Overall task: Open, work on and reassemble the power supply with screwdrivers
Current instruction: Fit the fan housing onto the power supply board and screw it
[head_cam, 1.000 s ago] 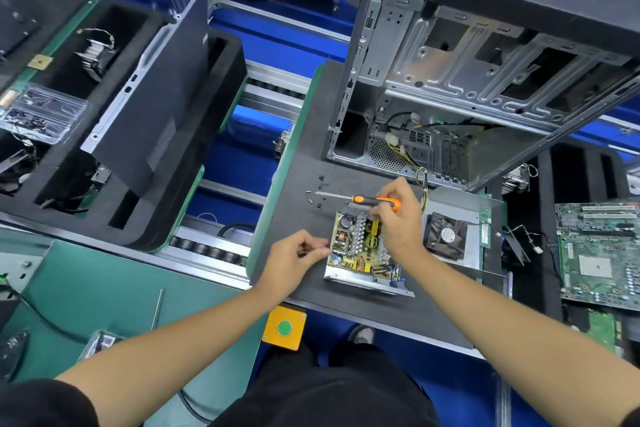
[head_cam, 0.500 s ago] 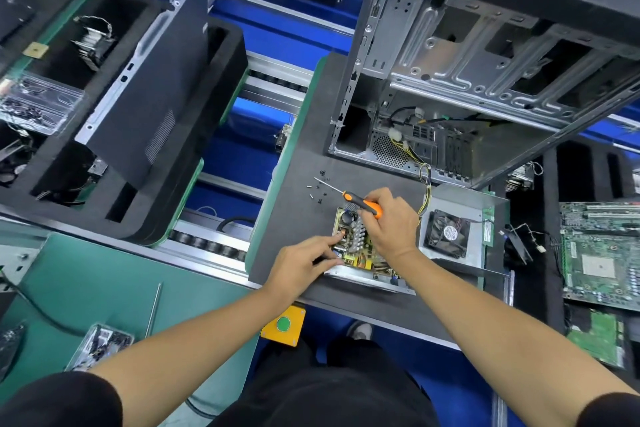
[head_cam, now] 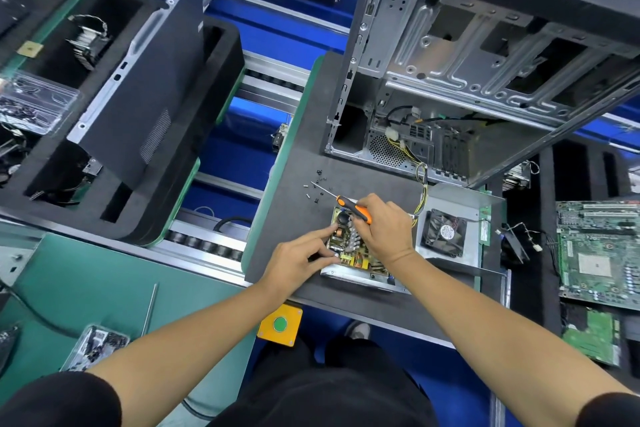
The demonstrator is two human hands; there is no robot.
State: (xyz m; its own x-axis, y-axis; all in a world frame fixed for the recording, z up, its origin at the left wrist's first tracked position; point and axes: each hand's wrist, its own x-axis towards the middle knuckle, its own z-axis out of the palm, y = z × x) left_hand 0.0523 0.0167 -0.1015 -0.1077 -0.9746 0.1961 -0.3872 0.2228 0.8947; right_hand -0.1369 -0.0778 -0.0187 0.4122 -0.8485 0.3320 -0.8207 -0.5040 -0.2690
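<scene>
Orange and black, the screwdriver [head_cam: 352,207] lies in the curled fingers of the right hand [head_cam: 384,229] just below the frame's centre, its thin shaft pointing up and to the left toward a scatter of loose screws [head_cam: 317,185]. Under both hands sits the opened power supply [head_cam: 349,253], its yellow circuit board bare, on the grey foam mat [head_cam: 287,218]. Beside it the left hand [head_cam: 298,260] stretches its forefinger onto the board's left edge, other fingers loosely bent. Lower right of centre rests the fan cover [head_cam: 446,229].
</scene>
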